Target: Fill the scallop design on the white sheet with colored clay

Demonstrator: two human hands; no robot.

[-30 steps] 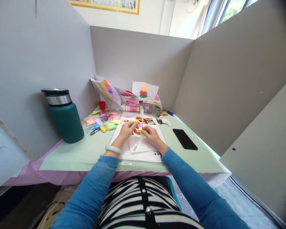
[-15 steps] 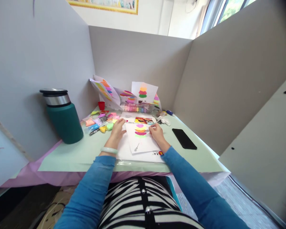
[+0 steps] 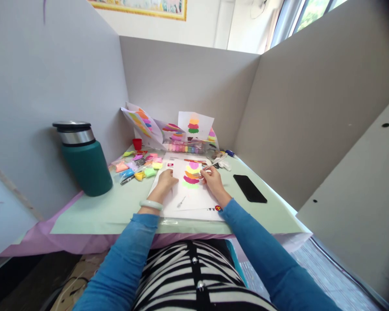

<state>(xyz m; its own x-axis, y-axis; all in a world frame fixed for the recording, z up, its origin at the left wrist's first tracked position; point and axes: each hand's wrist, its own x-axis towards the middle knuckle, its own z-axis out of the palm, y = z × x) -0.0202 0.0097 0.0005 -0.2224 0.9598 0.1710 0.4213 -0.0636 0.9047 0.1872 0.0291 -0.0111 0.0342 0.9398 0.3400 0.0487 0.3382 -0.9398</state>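
Grey panels (image 3: 188,77) enclose the tabletop (image 3: 123,211). The right hand (image 3: 213,179) grips a fork (image 3: 214,163) over a painted sheet (image 3: 191,179); whether the left hand (image 3: 166,181), at its edge, pinches it, I can't tell.

- Passage: desk (image 3: 125,207) strip between bottle (image 3: 86,167) and paper (image 3: 170,209).
- Obstacles, left: upright bottle, small packets (image 3: 149,172).
- Obstacle, right: flat phone (image 3: 250,188).
- Far side: propped drawings (image 3: 201,123), partition (image 3: 188,77) behind.

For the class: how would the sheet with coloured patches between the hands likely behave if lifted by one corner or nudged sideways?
The sheet would probably flop when lifted, since similar sheets at the back visibly bend. It is likely light, as it looks like thin paper. Nudged, it might slide, lying flat over a printed white surface.
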